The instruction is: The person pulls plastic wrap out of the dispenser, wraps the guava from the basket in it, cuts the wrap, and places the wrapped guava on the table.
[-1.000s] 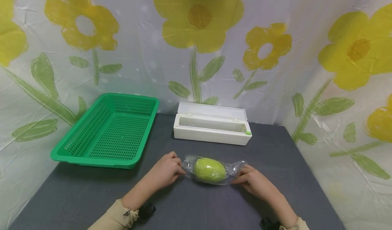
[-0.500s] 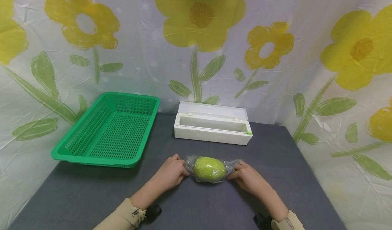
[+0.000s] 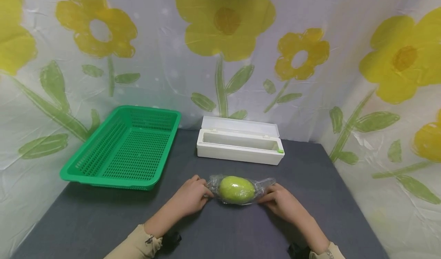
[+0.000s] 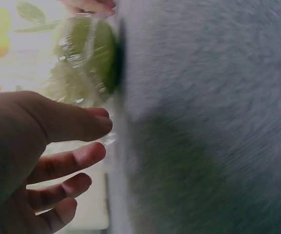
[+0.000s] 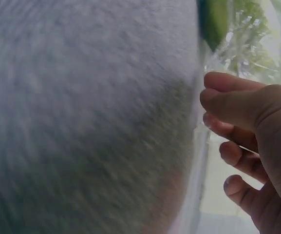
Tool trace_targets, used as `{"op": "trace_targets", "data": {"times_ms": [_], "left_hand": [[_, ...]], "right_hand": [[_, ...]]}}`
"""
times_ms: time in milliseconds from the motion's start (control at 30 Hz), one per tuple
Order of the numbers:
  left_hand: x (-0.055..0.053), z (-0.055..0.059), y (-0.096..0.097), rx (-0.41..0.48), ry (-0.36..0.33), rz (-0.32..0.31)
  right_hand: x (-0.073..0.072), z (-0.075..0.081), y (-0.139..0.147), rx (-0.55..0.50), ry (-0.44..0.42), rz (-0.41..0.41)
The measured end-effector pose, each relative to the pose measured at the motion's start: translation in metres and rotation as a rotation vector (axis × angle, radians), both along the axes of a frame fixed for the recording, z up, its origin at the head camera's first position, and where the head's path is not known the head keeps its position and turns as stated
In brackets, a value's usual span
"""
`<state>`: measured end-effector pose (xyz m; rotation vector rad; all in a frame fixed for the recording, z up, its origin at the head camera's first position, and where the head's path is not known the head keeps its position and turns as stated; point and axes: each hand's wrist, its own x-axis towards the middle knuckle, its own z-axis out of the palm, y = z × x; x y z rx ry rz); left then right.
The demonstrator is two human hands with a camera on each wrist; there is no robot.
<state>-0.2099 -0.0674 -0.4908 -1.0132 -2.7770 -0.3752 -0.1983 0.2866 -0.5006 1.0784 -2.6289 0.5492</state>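
Observation:
A smooth, yellow-green oval fruit (image 3: 236, 189) lies lengthwise across the dark table, wrapped in clear plastic wrap (image 3: 262, 184) that is bunched at both ends. At the left end, my left hand (image 3: 193, 195) pinches the gathered wrap between thumb and index finger. My right hand (image 3: 280, 201) pinches the opposite end, with a tuft of film sticking up past the fingertips. In the left wrist view the thumb (image 4: 77, 122) presses toward the index finger while the other fingers spread loosely. The right wrist view has the film-covered fruit (image 5: 214, 22) just beyond the fingertips.
Behind the fruit stands a long white box (image 3: 237, 151) with its lid raised and a small green piece at its right front corner. A green perforated basket (image 3: 155, 176) sits at the back left. Flower-printed sheeting (image 3: 158, 59) rises behind and beside the table.
Both hands have drawn inward toward the fruit since a second ago. Compared with half a second ago, the right hand sits slightly farther right, and the wrap's right tuft shows longer.

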Motion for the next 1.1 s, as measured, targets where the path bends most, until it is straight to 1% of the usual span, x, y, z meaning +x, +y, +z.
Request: {"op": "trace_targets", "data": {"times_ms": [67,167,267,367,433,467,500,533,600,700,767,800,900,967,1033,1100], "left_hand": [[0.002,0.009,-0.001,0.005,-0.007,0.028],[0.004,0.024,0.001,0.035,0.013,0.070],[0.006,0.037,0.009,0.085,0.012,0.089],[0.006,0.046,0.022,0.115,-0.017,0.085],[0.005,0.049,0.031,0.104,-0.027,0.077],[0.003,0.050,0.036,0.095,-0.032,0.074],[0.001,0.050,0.042,0.075,-0.027,0.073],[-0.001,0.049,0.046,0.050,-0.019,0.073],[-0.006,0.045,0.055,-0.006,-0.007,0.069],[-0.012,0.037,0.064,-0.108,-0.005,0.064],[-0.015,0.032,0.068,-0.166,-0.016,0.064],[-0.016,0.029,0.070,-0.186,-0.033,0.065],[-0.019,0.023,0.073,-0.209,-0.106,0.064],[-0.021,0.021,0.074,-0.207,-0.144,0.063],[-0.022,0.019,0.076,-0.201,-0.157,0.061],[-0.023,0.017,0.077,-0.195,-0.144,0.065]], "right_hand": [[0.002,0.006,0.003,-0.012,-0.006,-0.019],[0.005,0.019,0.006,-0.016,-0.020,-0.039],[0.006,0.031,0.004,-0.042,0.002,-0.060],[0.004,0.040,-0.005,-0.084,0.080,-0.056],[0.001,0.044,-0.015,-0.079,0.134,-0.061],[0.000,0.046,-0.022,-0.068,0.144,-0.063],[-0.001,0.047,-0.029,-0.046,0.151,-0.068],[-0.002,0.047,-0.035,-0.022,0.137,-0.078],[-0.004,0.047,-0.049,0.040,0.092,-0.090],[-0.006,0.044,-0.068,0.116,0.010,-0.087],[-0.008,0.041,-0.078,0.147,-0.032,-0.076],[-0.009,0.039,-0.083,0.162,-0.050,-0.073],[-0.011,0.033,-0.093,0.193,-0.079,-0.077],[-0.011,0.028,-0.096,0.198,-0.085,-0.089],[-0.012,0.025,-0.099,0.190,-0.079,-0.106],[-0.013,0.024,-0.100,0.176,-0.078,-0.130]]}}
